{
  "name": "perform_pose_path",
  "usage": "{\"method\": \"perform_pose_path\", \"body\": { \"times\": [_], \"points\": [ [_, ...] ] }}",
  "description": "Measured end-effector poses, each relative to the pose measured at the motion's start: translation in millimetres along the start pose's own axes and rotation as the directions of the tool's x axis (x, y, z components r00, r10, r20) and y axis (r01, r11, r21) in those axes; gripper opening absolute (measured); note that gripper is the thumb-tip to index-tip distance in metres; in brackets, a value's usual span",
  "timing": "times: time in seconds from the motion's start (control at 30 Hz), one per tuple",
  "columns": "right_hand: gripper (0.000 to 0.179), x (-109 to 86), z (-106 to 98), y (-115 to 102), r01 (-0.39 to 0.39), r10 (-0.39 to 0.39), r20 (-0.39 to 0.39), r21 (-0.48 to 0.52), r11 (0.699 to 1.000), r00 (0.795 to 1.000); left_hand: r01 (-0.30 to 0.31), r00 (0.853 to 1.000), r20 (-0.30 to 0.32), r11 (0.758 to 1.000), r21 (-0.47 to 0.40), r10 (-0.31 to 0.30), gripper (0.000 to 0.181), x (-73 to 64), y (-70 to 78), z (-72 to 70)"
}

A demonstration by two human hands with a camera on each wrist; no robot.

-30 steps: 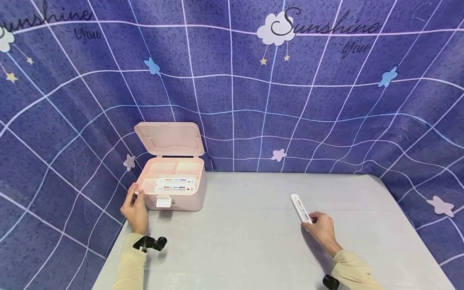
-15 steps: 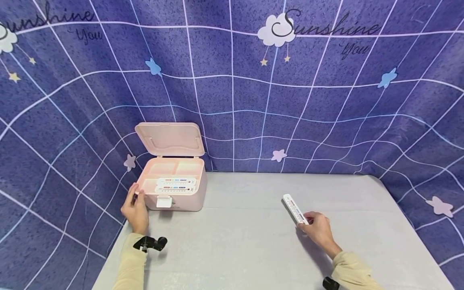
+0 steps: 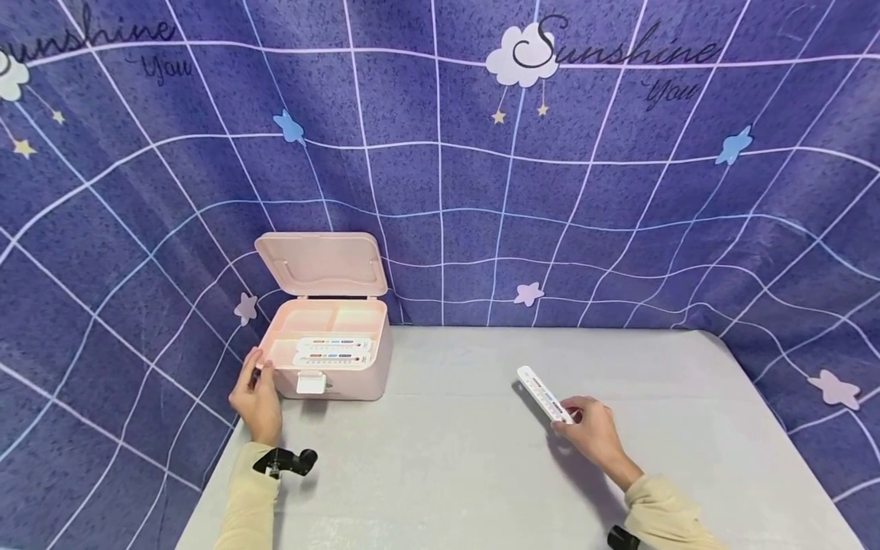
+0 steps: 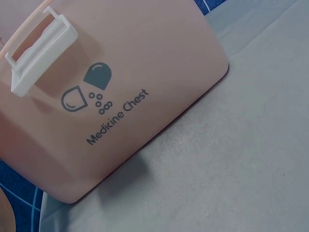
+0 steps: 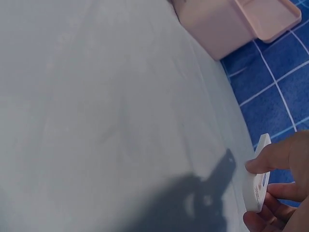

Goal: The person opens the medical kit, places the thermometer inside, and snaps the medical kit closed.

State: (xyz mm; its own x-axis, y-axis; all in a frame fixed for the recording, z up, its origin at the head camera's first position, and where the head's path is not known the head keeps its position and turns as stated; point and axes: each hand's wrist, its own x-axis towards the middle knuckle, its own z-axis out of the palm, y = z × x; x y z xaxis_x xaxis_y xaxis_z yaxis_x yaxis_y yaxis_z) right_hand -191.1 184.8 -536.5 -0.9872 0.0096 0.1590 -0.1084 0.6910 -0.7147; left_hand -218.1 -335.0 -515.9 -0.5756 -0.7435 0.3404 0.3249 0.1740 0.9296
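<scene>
A pink medicine chest (image 3: 374, 382) stands at the left of the table with its lid (image 3: 323, 263) up; the left wrist view shows the words "Medicine Chest" under its white latch (image 4: 46, 53). My left hand (image 3: 257, 401) holds the front left corner of the chest, fingers at its side and thumb near the front. Two white thermometers (image 3: 333, 357) lie side by side in the front compartment. Over the right half of the table, my right hand (image 3: 594, 435) pinches the lower end of a third white thermometer (image 3: 539, 389), tilted with its free end pointing up and left.
A grey cloth covers the table (image 3: 440, 473). Behind and beside it hangs a blue curtain (image 3: 474, 183) with a grid and stars. Black wrist mounts (image 3: 285, 461) sit on both sleeves. The chest's back compartments (image 3: 309, 317) hold nothing visible.
My right hand has moved left with the thermometer, whose free end has swung further to the left. The left hand and the chest have stayed in place.
</scene>
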Motion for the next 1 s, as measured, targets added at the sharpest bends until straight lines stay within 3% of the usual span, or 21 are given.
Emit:
{"method": "perform_pose_path", "body": {
  "times": [0.37, 0.6, 1.0],
  "points": [
    [0.034, 0.7, 3, -15, 0.072, -0.071, -0.017, 0.035, 0.997, 0.997, -0.01, 1.0, 0.0, 0.999, -0.038, 0.01, 0.031, 0.3, 1.6, 2.3],
    [0.034, 0.9, 3, -24, 0.084, -0.084, 0.004, 0.044, 0.996, 0.996, -0.03, 1.0, 0.009, 1.0, -0.009, 0.03, 0.031, 0.1, 1.5, 0.0],
    [0.034, 10.2, 1, -47, 0.146, -0.147, 0.03, 0.023, 0.989, 0.989, 0.003, 1.0, 0.007, 1.0, -0.019, -0.002, 0.032, 0.4, 0.1, -1.5]
  ]
}}
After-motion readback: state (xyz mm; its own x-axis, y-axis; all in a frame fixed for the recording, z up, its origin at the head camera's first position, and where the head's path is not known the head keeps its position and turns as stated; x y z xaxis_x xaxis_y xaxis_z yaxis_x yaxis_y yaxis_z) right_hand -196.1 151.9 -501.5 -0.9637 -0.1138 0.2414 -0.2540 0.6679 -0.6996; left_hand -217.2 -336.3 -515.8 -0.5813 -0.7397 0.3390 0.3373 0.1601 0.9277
